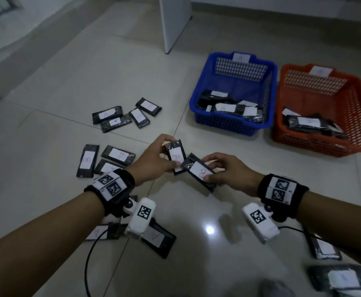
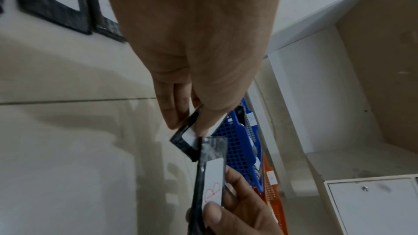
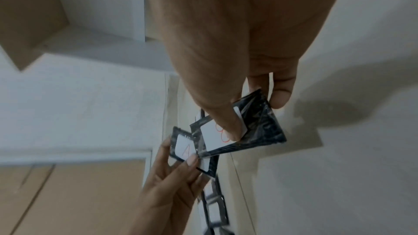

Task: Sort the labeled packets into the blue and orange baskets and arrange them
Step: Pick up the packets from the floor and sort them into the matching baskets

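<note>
My left hand [image 1: 164, 153] pinches a black packet labeled A [image 1: 176, 156] above the floor, thumb on its label. My right hand [image 1: 215, 168] pinches a black packet labeled B [image 1: 200, 172], whose corner overlaps the A packet. The left wrist view shows the A packet [image 2: 186, 138] under my left hand [image 2: 192, 117], with the B packet [image 2: 212, 176] just below. In the right wrist view my thumb covers part of the B packet [image 3: 255, 131], beside the A packet [image 3: 184, 147]. The blue basket [image 1: 229, 123] and orange basket [image 1: 359, 116] stand at the right, each holding several packets.
Loose packets lie on the tiled floor: one group [image 1: 126, 115] ahead, another [image 1: 104, 159] at the left, more [image 1: 156, 237] under my left wrist and some [image 1: 342, 277] at the lower right. A white cabinet panel [image 1: 175, 22] stands beyond the baskets.
</note>
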